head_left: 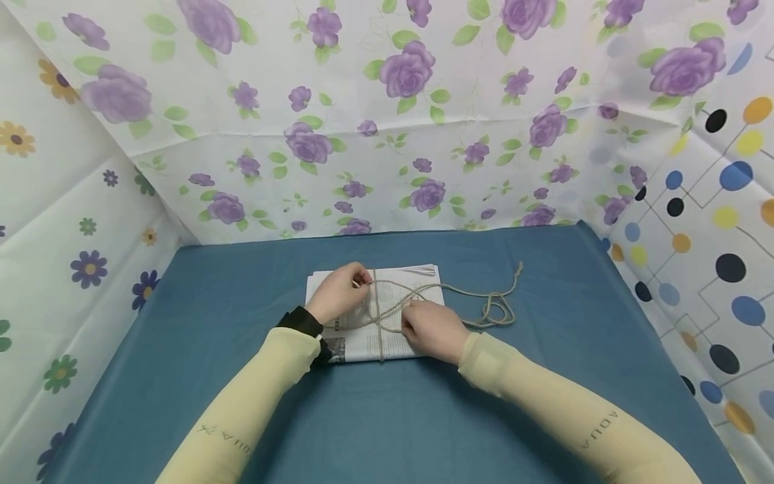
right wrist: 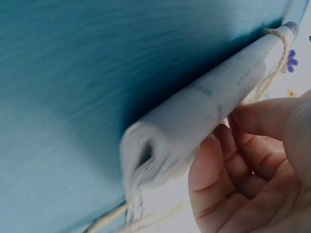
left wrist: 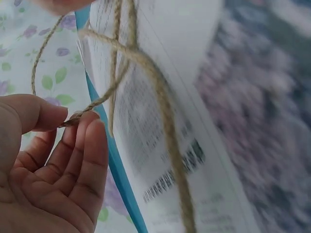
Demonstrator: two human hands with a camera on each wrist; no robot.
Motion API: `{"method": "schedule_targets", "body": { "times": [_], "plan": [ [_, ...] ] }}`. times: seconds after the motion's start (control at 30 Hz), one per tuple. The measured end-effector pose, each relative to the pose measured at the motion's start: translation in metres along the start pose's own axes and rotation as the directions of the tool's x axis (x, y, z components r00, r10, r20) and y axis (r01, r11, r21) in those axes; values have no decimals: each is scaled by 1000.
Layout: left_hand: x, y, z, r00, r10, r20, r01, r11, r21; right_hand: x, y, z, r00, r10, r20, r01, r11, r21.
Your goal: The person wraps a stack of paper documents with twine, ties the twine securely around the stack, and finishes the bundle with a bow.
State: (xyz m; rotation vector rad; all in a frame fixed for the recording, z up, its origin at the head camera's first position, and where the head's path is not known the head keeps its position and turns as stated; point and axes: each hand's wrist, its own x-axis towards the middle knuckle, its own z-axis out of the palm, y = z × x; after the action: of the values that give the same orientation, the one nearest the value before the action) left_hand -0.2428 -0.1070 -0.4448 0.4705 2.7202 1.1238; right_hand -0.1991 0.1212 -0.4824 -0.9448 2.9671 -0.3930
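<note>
A folded stack of newspaper (head_left: 361, 351) lies on the blue-covered table, with twine (left wrist: 167, 121) running across it and crossing near its middle. My left hand (head_left: 340, 293) is over the stack's left part, pinching a strand of twine between thumb and fingertips, as the left wrist view shows. Over the right part, my right hand (head_left: 437, 329) has its thumb and fingers curled together, and a twine strand runs to its fingertips. In the right wrist view, that hand is close beside the folded edge of the newspaper (right wrist: 184, 109); what its fingertips pinch is mostly hidden.
Loose twine (head_left: 500, 312) coils on the blue tablecloth (head_left: 242, 296) right of the stack, its end pointing toward the back. A purple-flowered sheet (head_left: 363, 168) hangs behind the table, with patterned sheets at both sides. A black band (head_left: 300, 321) circles the left wrist.
</note>
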Motion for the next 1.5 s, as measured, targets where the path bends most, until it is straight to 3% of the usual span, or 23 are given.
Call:
{"method": "schedule_targets", "body": {
  "times": [0.17,0.3,0.4,0.5,0.6,0.7,0.8,0.97,1.13,1.2,1.23,1.3,1.33,1.5],
  "plan": [
    [-9,-12,-3,1000,-14,21,15,1000,-5,-16,9,-4,999,42,-14,-43,998,-51],
    [-15,-20,-1,997,-10,81,11,1000,-8,-31,19,-7,997,59,-48,-62,995,-82],
    [-16,-19,1,992,-9,122,9,1000,3,-41,26,-8,995,55,-81,-61,995,-83],
    [-15,-15,3,993,-3,121,-2,999,40,-49,31,-8,992,35,-117,-45,996,-77],
    [-11,-8,6,995,48,89,-55,995,82,-52,33,-7,989,16,-145,-26,997,-71],
    [-1,4,11,986,150,73,-160,975,154,-53,33,-6,988,12,-156,-23,997,-73],
    [11,15,21,955,275,107,-294,920,258,-53,32,-5,987,13,-159,-27,996,-86],
    [26,28,42,891,418,178,-452,779,433,-52,32,-1,987,5,-159,-25,992,-123],
    [36,37,61,845,480,236,-511,591,625,-53,31,0,987,-6,-159,-19,988,-154],
    [38,40,67,841,482,246,-507,543,669,-54,30,0,987,-5,-159,-20,987,-159],
    [39,41,69,843,480,243,-500,534,681,-54,30,0,988,-4,-157,-21,987,-160],
    [41,42,71,849,476,227,-485,535,692,-55,30,-1,987,-4,-159,-22,987,-160],
    [41,43,71,855,473,212,-476,553,684,-55,30,-1,987,-4,-161,-22,987,-160],
    [37,45,57,882,465,80,-431,725,537,-58,35,0,983,-20,-180,-12,985,-173]
  ]
}}
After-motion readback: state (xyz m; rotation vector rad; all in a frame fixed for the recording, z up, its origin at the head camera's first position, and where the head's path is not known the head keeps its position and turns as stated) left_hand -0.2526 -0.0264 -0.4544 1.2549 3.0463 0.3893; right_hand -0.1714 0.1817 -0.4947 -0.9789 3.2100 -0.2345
